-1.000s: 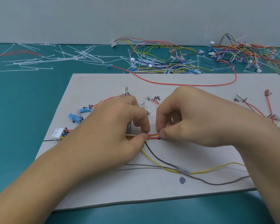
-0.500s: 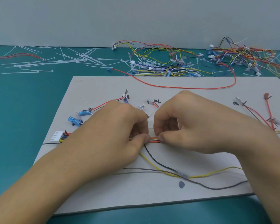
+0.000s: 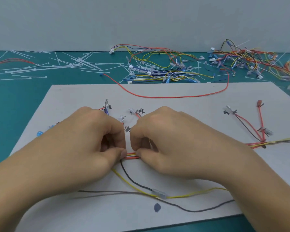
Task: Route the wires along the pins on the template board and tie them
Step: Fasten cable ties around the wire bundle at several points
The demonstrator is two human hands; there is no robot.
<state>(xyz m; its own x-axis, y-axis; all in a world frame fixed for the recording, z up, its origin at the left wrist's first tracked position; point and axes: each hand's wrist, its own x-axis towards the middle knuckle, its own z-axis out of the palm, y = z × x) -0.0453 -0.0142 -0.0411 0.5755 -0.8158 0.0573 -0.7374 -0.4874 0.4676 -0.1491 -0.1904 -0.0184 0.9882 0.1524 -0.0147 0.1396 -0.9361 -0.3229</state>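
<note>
Head view.

Edges and room: the template board (image 3: 174, 91) lies flat on the teal table (image 3: 15, 106). Its far edge, slanting left edge and near edge are all in frame; the right side runs out of frame. Bare board shows behind the hands, as far as the far edge, and in a strip along the near edge. A grey wall (image 3: 141, 22) closes the table at the back.

Surroundings:
- white cable ties (image 3: 65, 64) scattered on the table, far left;
- loose harnesses (image 3: 166, 69) in a tangle behind the board, more heaped far right;
- one long red wire (image 3: 174, 97) loops across the board's far part, well apart from the hands;
- red branch wires (image 3: 261, 121) fan out on the board at right;
- blue terminals (image 3: 39, 133) show just beside the left forearm;
- near the front edge, a grey wire (image 3: 107, 192), a black wire (image 3: 132, 180) and a clear sleeve (image 3: 159, 193) on a yellow lead cross the board below the hands, beside a dark spot (image 3: 157, 207).

Task item: the wire bundle (image 3: 131, 155) lies at mid-board, long axis left to right, roughly parallel to the near edge. Only a short red, yellow and white stretch shows between the hands. It comes out again at right and runs off frame.

Hands: left hand (image 3: 84, 139), knuckles up, fingers curled, thumb and forefinger pinching the bundle. Right hand (image 3: 171, 144) does the same from the other side. The two thumb tips are close together, not touching.
</note>
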